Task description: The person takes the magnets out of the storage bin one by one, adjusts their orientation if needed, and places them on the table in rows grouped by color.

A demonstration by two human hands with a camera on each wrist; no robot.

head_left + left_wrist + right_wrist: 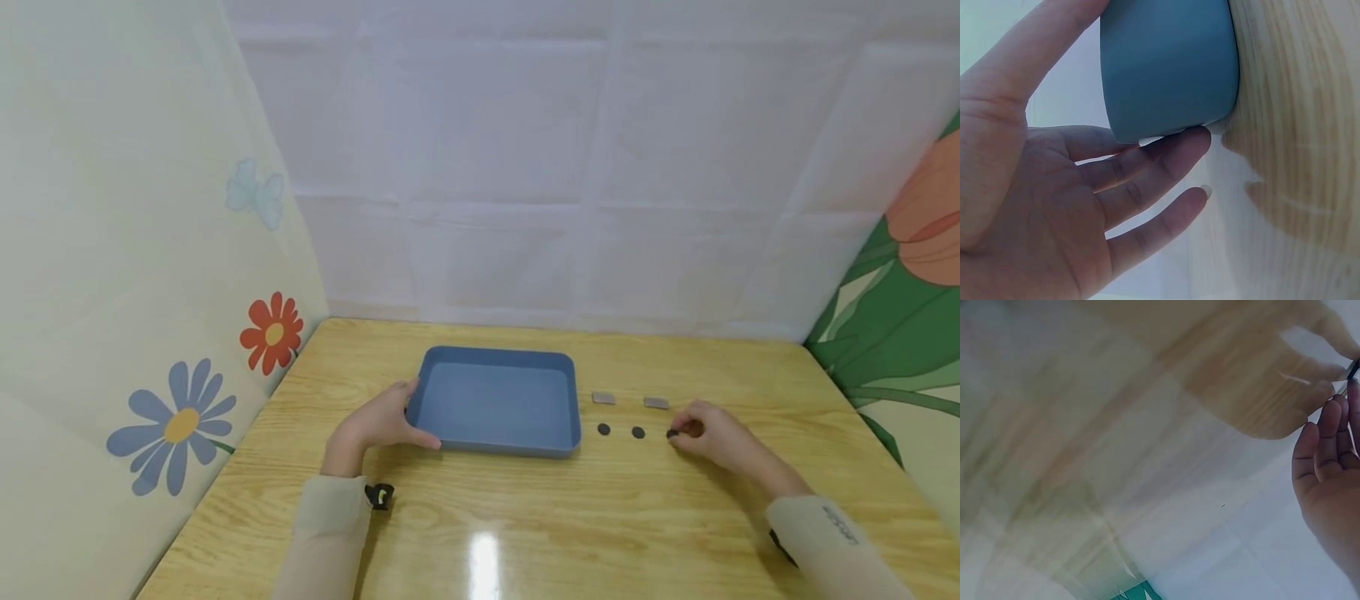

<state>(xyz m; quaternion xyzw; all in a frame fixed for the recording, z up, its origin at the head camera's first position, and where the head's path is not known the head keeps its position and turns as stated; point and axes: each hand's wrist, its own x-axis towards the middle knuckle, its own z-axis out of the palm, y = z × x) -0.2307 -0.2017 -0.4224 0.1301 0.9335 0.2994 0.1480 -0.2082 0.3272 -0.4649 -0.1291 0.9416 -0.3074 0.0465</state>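
A shallow blue rectangular tray (491, 404) lies on the table with nothing in it. My left hand (378, 419) holds its left end, thumb along the front wall and fingers against the left side. In the left wrist view, fingertips touch the tray's wall (1169, 75) while the little finger stays apart. To the right, my right hand (716, 433) pinches a small black disc (672, 433) between thumb and fingertips, close over the table. The disc (1353, 369) shows edge-on at the border of the right wrist view. Two like discs, one black disc (603, 429) and another (638, 432), lie in line with it.
Behind the discs lie two small grey rectangular plates, one plate (603, 398) nearer the tray and another plate (656, 402) nearer my right hand. The wooden table (570, 517) ends at a white cloth (495, 167) at the back. Flower-printed panels stand at both sides.
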